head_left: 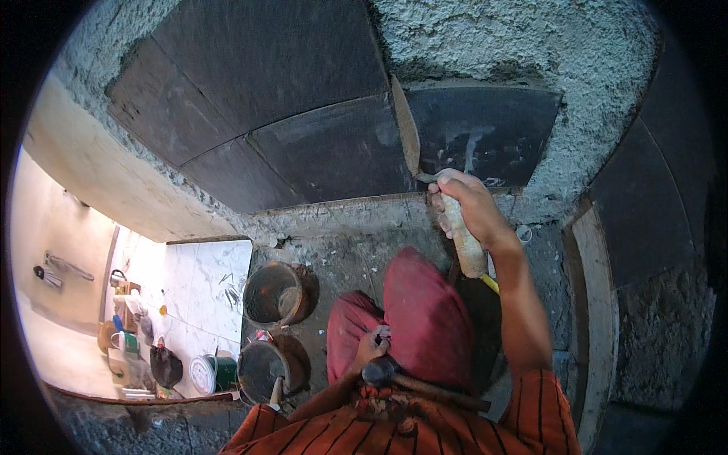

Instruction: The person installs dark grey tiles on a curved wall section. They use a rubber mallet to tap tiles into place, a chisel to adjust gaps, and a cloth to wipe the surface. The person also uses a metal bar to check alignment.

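Observation:
My right hand (469, 199) is closed round the thick, pale, worn handle of a trowel (406, 133). Its narrow-looking blade points away from me, lying along the joint between a dark tile (481, 129) on the right and another dark tile (326, 152) on the left. Down by my red-trousered knees, my left hand (372, 346) has its fingers curled; whatever they may hold is hidden. Just below that hand, a mallet (383, 371) with a dark round head and wooden handle lies across my lap.
Two mortar-stained buckets (273, 294) stand to my left, the nearer one (262, 371) with a handled tool in it. Beyond them is a white marbled floor (201, 292) with a green-and-white pail (212, 374) and a black bag (165, 365). Rough mortar (523, 38) borders the tiles.

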`<state>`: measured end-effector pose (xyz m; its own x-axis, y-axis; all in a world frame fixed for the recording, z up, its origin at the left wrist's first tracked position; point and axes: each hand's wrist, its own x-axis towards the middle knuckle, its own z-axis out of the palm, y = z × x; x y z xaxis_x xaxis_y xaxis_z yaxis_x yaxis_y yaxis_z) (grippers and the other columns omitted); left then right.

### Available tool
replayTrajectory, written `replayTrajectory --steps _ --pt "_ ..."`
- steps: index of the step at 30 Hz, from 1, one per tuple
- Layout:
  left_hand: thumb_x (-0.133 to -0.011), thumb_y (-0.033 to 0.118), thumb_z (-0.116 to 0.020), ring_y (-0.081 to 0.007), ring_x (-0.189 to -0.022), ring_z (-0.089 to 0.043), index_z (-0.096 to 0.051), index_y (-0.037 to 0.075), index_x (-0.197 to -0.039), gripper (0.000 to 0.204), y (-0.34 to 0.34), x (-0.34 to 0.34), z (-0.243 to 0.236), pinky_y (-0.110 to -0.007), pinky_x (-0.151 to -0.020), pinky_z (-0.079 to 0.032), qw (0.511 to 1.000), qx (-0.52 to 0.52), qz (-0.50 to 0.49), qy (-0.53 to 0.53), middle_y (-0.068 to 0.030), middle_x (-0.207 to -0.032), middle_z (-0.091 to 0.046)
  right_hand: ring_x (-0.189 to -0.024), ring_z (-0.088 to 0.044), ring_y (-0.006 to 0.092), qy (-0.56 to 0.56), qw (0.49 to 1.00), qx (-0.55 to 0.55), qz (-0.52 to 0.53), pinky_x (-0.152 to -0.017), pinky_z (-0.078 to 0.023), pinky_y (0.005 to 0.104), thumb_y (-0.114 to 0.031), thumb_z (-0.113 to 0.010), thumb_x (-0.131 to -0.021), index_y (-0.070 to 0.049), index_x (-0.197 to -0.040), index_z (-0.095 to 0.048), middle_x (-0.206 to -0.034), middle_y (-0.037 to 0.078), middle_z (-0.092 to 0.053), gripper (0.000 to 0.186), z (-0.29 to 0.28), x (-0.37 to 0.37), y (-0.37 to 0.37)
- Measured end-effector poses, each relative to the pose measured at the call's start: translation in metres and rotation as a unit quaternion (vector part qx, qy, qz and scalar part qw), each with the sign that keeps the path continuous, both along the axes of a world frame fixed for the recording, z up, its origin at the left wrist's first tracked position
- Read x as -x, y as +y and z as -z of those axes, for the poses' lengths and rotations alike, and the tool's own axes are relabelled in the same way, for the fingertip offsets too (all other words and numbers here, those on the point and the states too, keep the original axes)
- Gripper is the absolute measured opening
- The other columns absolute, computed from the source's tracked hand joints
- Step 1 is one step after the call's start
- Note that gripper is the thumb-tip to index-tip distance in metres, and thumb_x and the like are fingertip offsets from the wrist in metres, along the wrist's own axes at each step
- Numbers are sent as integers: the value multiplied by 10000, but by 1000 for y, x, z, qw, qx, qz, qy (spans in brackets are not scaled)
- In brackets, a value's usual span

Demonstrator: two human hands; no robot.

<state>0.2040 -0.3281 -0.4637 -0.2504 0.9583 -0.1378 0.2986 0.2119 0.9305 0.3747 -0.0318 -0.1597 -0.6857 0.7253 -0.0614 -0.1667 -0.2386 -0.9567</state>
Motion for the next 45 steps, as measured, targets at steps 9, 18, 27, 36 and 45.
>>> replayTrajectory --steps 9,18,27,36,45 --pt "-781 94 -539 -221 -856 -648 -577 22 -1118 347 -3 3 0 -331 -791 -497 1000 14 5 6 -120 -920 -674 -510 -539 148 14 995 29 91 -430 -436 291 -324 -528 -903 -74 -903 -546 -703 29 -543 251 49 -57 -35" --pt "-781 100 -549 -135 -727 -563 -578 52 -1059 283 11 8 2 -315 -682 -469 999 -14 0 31 -65 -797 -597 -738 -627 355 -410 879 -229 85 -696 -479 453 -323 -565 -863 8 -980 -583 -777 195 -624 351 218 -98 -69" --pt "-805 34 -546 -397 -1024 -577 -569 5 -1147 344 107 56 -81 -434 -913 -450 929 -162 -126 307 -213 -1121 -614 -671 -596 326 -182 941 -233 166 -618 -445 410 -367 -504 -911 -25 -956 -544 -728 159 -581 348 107 -24 -49" --pt "-651 114 -597 -566 -1347 -103 -103 -158 -1408 944 328 66 -272 -586 -1095 -144 795 -279 -317 435 -401 -1452 -82 -986 -538 446 -385 905 -74 168 -863 -411 478 -499 -494 -902 7 -1110 -546 -1012 255 -579 550 232 -95 -113" --pt "-666 138 -600 -603 -1341 58 51 -188 -1386 1023 383 -56 -286 -667 -1056 -85 826 -260 -308 393 -424 -1448 41 -1043 -539 418 -447 871 -91 184 -904 -410 467 -394 -521 -904 57 -1171 -526 -1112 277 -569 523 288 -132 -170"
